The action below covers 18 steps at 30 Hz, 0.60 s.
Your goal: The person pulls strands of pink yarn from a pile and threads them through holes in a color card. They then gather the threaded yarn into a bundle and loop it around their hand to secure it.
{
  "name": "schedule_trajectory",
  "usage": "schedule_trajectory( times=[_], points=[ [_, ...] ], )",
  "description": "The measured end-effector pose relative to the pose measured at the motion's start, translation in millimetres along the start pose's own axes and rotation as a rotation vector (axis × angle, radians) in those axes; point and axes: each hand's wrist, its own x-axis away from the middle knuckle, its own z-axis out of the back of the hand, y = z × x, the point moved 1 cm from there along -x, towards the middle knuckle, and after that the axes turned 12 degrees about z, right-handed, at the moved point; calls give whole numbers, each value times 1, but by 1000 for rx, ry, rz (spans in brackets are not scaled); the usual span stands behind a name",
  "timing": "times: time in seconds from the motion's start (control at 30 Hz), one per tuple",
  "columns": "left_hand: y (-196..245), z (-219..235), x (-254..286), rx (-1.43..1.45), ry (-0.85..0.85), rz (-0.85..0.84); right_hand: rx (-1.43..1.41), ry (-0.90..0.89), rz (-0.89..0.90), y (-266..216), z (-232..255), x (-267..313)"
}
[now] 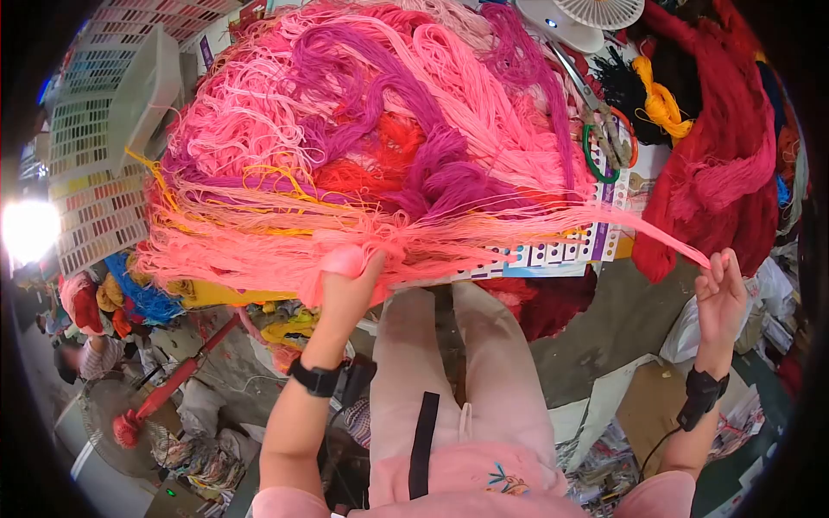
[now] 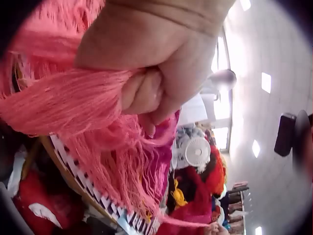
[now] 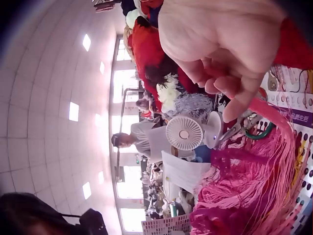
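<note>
A hank of coral-pink thread stretches sideways along the near edge of a heaped table. My left hand grips its thick bunched part, fingers curled into the strands, as the left wrist view also shows around the bundled thread. Out to the right, my right hand pinches the narrow, drawn-together end, which runs as a tight tail between the hands. In the right wrist view this tail leads away from the fingertips. Behind the hank lies a big tangled pile of pink thread with purple thread across it.
Scissors with green and orange handles lie beside the pile, near a small white fan. Dark red thread hangs at the table's right. Colour sample cards stick out under the hank. A standing fan is at lower left.
</note>
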Motion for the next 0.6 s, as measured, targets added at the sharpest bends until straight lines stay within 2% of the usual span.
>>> schedule_trajectory(
  times=[0.03, 0.1, 0.13, 0.2, 0.23, 0.3, 0.37, 0.43, 0.5, 0.53, 0.57, 0.6],
  points=[
    [-5, -1, -5, 0, 0, 1, -22, 14, 9, -3, 3, 2],
    [-14, -3, -12, -410, 14, 80, -65, -18, -5, -5, 11, 5],
    [-22, -4, -16, -417, 13, 83, -82, -2, -7, -6, 12, 7],
    [-31, -6, -21, -541, 88, -148, -104, 18, -10, -8, 16, 8],
    [-30, -2, -19, -546, 85, -146, -182, 21, 1, -12, 19, 9],
    [-19, 18, -13, -283, 65, 20, -258, 31, 12, -23, 25, 10],
    [14, 39, -3, -123, -190, 23, -369, 35, -58, -35, 28, 14],
    [5, 69, 6, -303, 128, -59, -376, -10, -126, -32, -3, 23],
    [13, 106, 5, -310, 108, -44, -85, -20, -4, -27, -34, 39],
    [9, 123, 3, -315, 112, -50, -96, -110, -25, -26, -61, 48],
    [1, 140, 1, -386, 258, -149, -106, -194, -45, -31, -79, 58],
    [2, 148, 1, -455, 401, -245, -151, -214, -138, -42, -81, 68]
  ],
)
